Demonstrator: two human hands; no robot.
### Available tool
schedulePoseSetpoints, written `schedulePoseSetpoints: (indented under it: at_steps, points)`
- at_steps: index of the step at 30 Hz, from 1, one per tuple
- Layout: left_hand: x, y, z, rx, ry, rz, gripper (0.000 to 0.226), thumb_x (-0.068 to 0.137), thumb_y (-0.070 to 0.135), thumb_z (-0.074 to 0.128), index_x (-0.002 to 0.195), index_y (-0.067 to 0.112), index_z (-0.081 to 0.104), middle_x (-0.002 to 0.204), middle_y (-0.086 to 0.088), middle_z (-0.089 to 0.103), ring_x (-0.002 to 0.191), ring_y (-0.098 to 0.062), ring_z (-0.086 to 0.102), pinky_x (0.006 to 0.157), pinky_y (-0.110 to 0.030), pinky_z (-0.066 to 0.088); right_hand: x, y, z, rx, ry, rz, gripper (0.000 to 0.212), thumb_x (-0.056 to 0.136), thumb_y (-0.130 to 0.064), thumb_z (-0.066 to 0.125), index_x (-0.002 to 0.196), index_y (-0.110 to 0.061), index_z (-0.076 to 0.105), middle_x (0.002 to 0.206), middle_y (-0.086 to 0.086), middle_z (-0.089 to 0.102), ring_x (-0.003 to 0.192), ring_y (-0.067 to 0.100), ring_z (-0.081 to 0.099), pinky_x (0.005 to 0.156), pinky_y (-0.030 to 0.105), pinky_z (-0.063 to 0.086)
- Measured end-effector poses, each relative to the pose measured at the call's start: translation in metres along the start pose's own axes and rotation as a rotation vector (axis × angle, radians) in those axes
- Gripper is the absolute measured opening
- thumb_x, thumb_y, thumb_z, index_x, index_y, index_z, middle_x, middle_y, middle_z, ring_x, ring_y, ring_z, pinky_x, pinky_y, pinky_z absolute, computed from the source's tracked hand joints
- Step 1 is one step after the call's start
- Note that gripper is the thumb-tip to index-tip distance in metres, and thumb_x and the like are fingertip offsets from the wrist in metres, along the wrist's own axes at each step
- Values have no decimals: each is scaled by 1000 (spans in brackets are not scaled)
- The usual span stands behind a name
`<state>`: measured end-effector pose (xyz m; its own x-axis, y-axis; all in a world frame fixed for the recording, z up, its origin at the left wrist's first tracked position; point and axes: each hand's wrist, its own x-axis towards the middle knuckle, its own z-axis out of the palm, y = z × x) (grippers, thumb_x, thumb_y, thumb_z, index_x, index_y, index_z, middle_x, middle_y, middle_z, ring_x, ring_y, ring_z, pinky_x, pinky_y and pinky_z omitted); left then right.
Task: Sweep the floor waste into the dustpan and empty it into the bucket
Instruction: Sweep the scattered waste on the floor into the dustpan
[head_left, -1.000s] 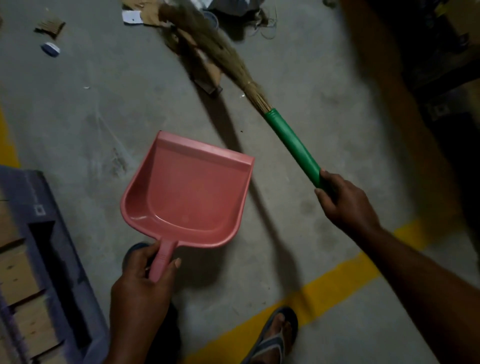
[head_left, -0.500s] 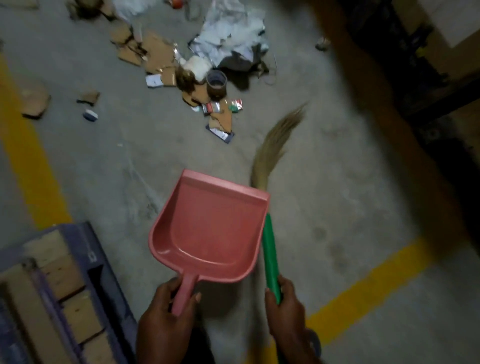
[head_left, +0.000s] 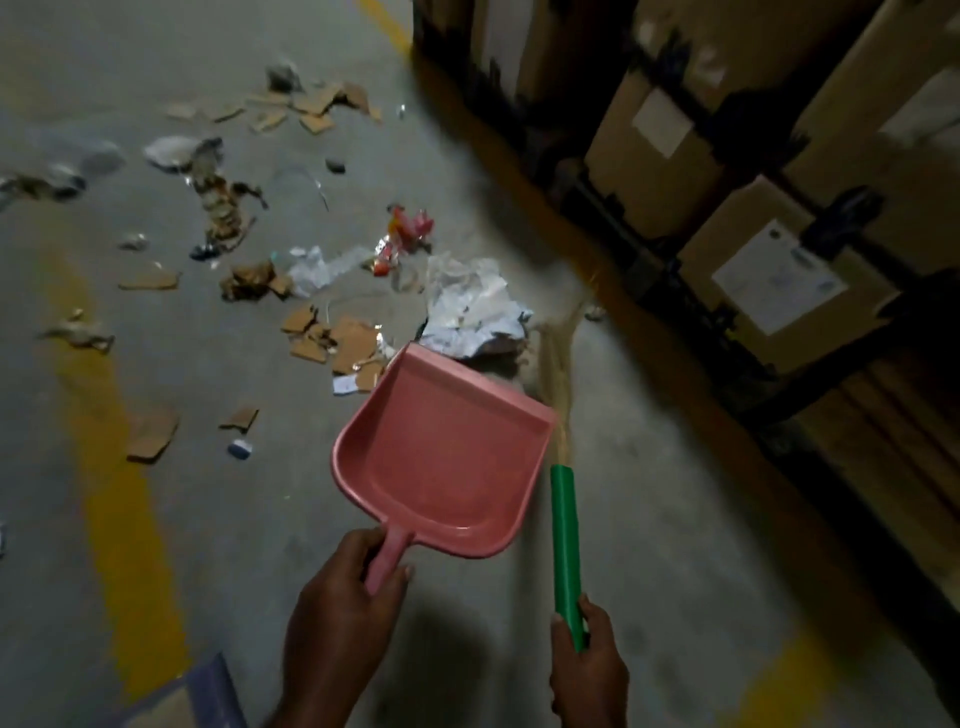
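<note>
This is a warehouse: stacked cardboard boxes (head_left: 670, 150) on racks beside a concrete floor (head_left: 649, 493) with yellow lines (head_left: 119, 499).

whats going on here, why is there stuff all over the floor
A person is cleaning up a littered floor. The left hand grips the handle of a pink dustpan, and the right hand grips the green handle of a broom, bristles pointing toward the mess. The dustpan is empty; its front edge is near a crumpled white paper, with cardboard scraps and a red wrapper scattered beyond. No bucket is in view.
</note>
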<state>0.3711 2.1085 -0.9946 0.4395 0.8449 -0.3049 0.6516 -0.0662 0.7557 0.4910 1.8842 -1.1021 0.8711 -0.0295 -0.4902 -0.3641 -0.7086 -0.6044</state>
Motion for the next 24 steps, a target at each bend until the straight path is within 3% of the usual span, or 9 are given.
schedulePoseSetpoints:
  at_steps: [2,5,8,12,18,24]
  points:
    - [21,28,1,14,-34,22,31,75,36,80,101,39,62,89,13,70,84,-18,67,69,-33,52,22,-22,-26,-51,26,-29,41,67,-55,65,107,-60,54,80,6,71,68,32,70,65,50,60]
    - [51,58,11,44,-83,36,27,78,37,78,99,37,61,87,13,70,83,-17,66,71,-36,54,68,-58,-70,-160,47,-41,42,82,-36,70,123,-37,59,90,8,72,76,31,70,72,44,60]
    - [81,84,26,74,-99,15,28,78,37,76,101,33,61,86,11,71,83,-19,68,72,-38,55,132,-81,-108,-336,48,-92,45,89,-33,64,133,-26,54,105,11,71,87,33,68,73,34,54]
    - [128,107,51,97,-127,-15,28,78,34,77,102,31,62,87,11,71,84,-17,67,73,-38,54,236,-98,-139,-570,42,-130,49,92,-32,62,137,-19,51,116,14,68,99,33,65,81,36,52]
    - [213,138,98,110,-109,-88,28,78,33,79,100,35,61,86,13,71,84,-10,65,72,-36,52,394,-146,-107,-694,-67,-104,48,89,-31,59,135,-19,50,113,14,66,88,31,64,76,36,53]
    - [269,152,128,141,-84,-133,29,77,39,78,98,33,58,86,13,71,84,-12,67,74,-41,55,452,-222,-44,-999,-340,-346,38,92,-31,56,129,-24,51,104,11,65,82,26,57,68,32,45]
